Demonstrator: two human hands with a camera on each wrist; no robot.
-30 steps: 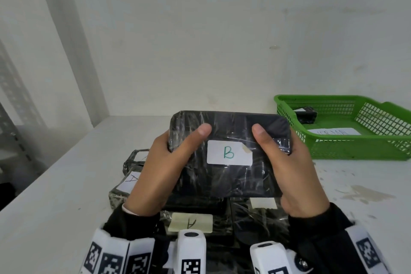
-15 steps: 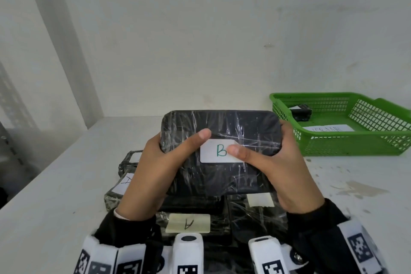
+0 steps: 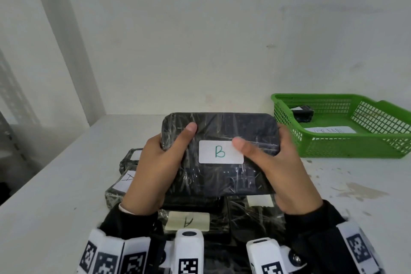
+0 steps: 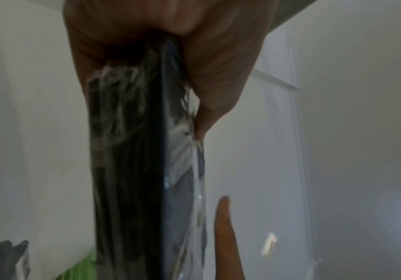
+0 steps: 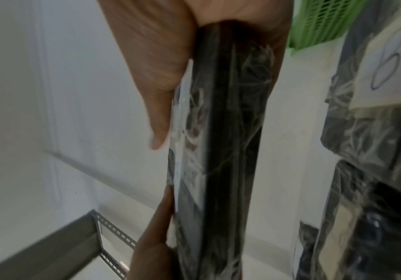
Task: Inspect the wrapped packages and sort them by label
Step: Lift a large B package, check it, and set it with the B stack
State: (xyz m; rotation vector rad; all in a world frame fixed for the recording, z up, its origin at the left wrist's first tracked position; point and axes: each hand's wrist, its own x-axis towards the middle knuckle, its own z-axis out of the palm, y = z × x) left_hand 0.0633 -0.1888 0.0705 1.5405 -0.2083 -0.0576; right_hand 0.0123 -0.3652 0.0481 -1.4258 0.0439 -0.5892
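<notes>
The left hand (image 3: 155, 169) grips the wrapped package (image 3: 222, 182) (white label (image 3: 219, 152) marked B) at its 9 o'clock end, the right hand (image 3: 287, 169) at 3, held above other packages (image 3: 186, 221) on the worktop (image 3: 55, 207); green basket (image 3: 347, 147) at 2 o'clock.

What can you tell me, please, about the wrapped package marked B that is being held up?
The package marked B is a flat, dark, rounded-corner slab wrapped in crinkled clear film. A white label on its upper face bears a green handwritten B. It is held above other wrapped packages, label toward the head camera. The left hand grips its left end, thumb on top; the right hand grips its right end, thumb reaching the label's edge. The wrist views show its thin side edge.
</notes>
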